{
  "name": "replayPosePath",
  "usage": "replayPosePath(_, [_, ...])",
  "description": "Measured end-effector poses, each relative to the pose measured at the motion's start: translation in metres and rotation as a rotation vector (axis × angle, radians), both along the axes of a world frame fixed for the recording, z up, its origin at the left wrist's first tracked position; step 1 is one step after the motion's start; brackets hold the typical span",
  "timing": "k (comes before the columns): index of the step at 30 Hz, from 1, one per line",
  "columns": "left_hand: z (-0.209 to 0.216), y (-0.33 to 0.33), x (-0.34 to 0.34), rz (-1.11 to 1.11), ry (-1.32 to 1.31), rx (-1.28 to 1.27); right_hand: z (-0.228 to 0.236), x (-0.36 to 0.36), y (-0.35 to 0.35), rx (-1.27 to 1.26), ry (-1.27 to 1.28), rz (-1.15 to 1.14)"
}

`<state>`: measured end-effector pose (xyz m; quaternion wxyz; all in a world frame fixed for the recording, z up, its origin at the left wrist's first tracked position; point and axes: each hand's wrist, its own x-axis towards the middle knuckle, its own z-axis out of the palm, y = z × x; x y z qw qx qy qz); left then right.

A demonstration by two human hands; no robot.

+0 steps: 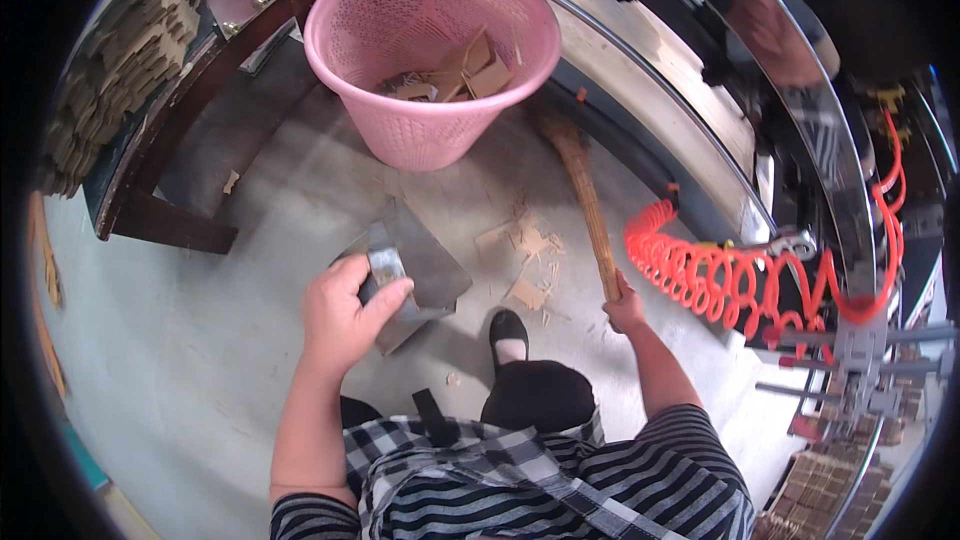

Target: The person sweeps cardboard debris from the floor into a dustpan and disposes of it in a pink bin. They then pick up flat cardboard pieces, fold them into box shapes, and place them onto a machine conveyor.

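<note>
- broom [587, 200], right of centre above the floor [240, 340]: its long axis slants from the right hand away and slightly left, bristle end pointing toward the foot of the pink basket [415, 135].
- right grip [625, 306]: fingers closed around the near end of the broom's handle.
- dustpan [432, 265], left of centre: left grip [357, 302] pinches its handle, thumb on top; which way its mouth faces, i cannot tell.
- cardboard scraps [530, 240]: on the floor between dustpan and broom.
- orange coiled hose [700, 280]: right of the broom.
</note>
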<state>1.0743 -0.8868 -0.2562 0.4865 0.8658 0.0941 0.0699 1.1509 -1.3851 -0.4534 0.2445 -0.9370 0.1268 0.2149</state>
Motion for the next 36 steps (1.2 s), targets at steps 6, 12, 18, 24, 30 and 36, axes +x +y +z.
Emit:
replayPosePath(6, [0.011,0.002,-0.013,0.027,0.052,0.003,0.024,-0.093,0.018,0.430,-0.076,-0.330])
replayPosePath(12, [0.014,-0.003,-0.019,0.034,0.011,0.063,-0.084,0.081,0.122,0.380,-0.541,-0.276])
replayPosePath(18, [0.005,0.001,-0.022,0.025,-0.011,0.128,-0.056,0.108,0.174,0.157,-0.304,-0.032])
replayPosePath(24, [-0.003,0.015,-0.021,0.012,-0.046,0.106,0.078,-0.037,0.078,-0.195,0.069,0.176])
replayPosePath(30, [-0.005,0.006,-0.019,0.007,-0.076,0.159,0.175,-0.227,-0.005,0.152,0.126,-0.301])
replayPosePath(36, [-0.002,0.005,-0.019,-0.059,0.067,0.137,0.124,-0.262,-0.020,0.100,-0.160,-0.264])
